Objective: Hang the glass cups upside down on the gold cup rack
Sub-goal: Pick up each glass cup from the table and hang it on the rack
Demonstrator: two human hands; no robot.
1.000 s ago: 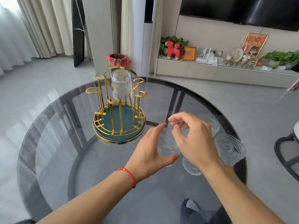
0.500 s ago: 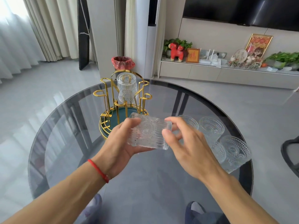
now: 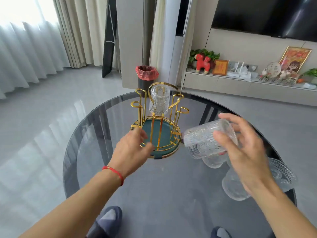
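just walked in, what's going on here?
A person is loading glass cups onto a gold cup rack on a round glass table. One cup already hangs upside down at the back. The right hand holds another cup tilted on its side beside the rack. The left hand reaches at the rack's base. More cups wait on the table.

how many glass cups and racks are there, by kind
glass cups: at least 4. One hung on the rack, one held in the right hand, at least two on the table, partly hidden
gold cup rack: 1
total: at least 5
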